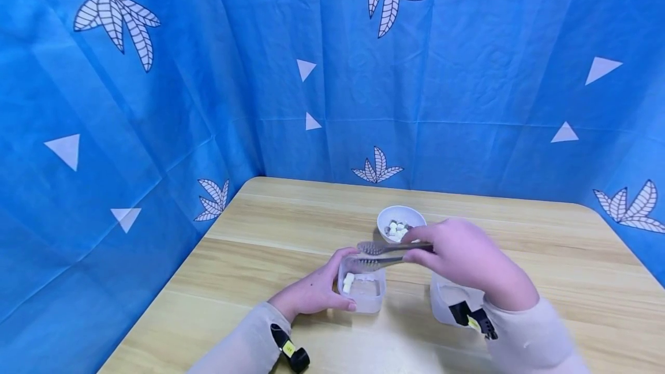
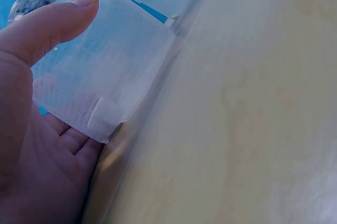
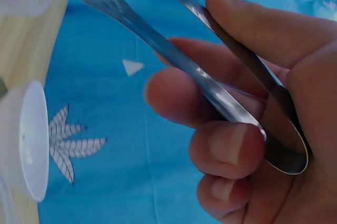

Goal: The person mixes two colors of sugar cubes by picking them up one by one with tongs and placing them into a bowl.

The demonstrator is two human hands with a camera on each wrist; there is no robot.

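My left hand (image 1: 326,286) grips a clear plastic container (image 1: 368,303) on the table from its left side, thumb at the front. Inside it, by the left wall, lie small white pieces (image 1: 348,283). Metal tongs (image 3: 210,87) are held in my right hand (image 1: 462,253), fingers and thumb curled round both arms. The tongs' tips stand apart above the container, with nothing seen between them. A white bowl (image 1: 387,216) behind holds several pale cubes (image 1: 397,229); my right hand partly covers its front edge. In the left wrist view, the left thumb (image 2: 58,26) presses the container's wall.
A second clear plastic container (image 1: 441,305) stands to the right, partly hidden beneath my right forearm. The wooden table (image 1: 291,212) ends at a blue curtain (image 1: 467,74) with leaf and triangle prints behind and at left.
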